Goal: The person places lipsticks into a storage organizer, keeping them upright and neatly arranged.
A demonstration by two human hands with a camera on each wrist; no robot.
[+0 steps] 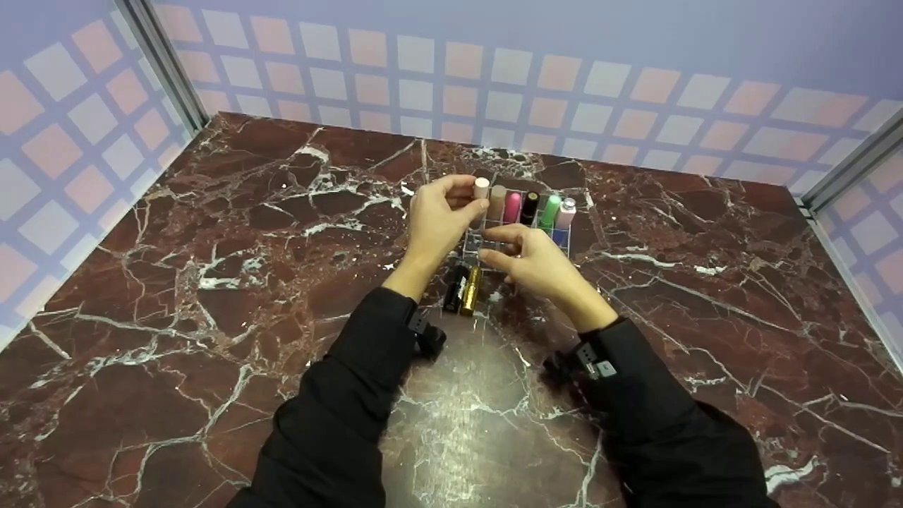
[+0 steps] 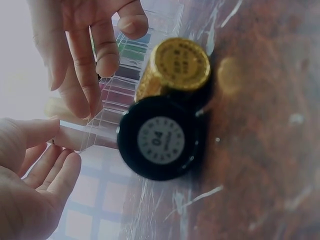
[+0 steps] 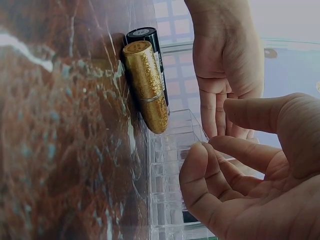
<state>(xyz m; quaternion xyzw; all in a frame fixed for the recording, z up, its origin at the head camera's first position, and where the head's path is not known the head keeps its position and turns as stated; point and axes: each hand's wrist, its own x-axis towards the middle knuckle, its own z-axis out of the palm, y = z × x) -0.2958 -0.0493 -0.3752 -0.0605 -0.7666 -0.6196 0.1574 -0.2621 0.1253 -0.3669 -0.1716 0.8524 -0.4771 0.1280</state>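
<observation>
A clear divided organizer (image 1: pixel 518 245) stands on the table with a row of cosmetic tubes along its back. My left hand (image 1: pixel 441 215) pinches the white-capped tube (image 1: pixel 481 188) at the row's left end between thumb and fingers; the tube's lower part is hidden. Close over the organizer's front left compartments is my right hand (image 1: pixel 532 261), its fingers loosely bent with nothing visible between them. Whether it touches the organizer I cannot tell. A gold patterned lipstick (image 3: pixel 145 82) and a black tube (image 2: pixel 160 139) lie side by side in front of the organizer.
Beside the white-capped tube stand a taupe tube (image 1: pixel 497 203), a pink tube (image 1: pixel 513 207), a black tube (image 1: pixel 530 207), a green tube (image 1: pixel 550 210) and a pale pink bottle (image 1: pixel 566 212). Tiled-pattern panels (image 1: pixel 465 88) border the marbled table (image 1: pixel 247 339).
</observation>
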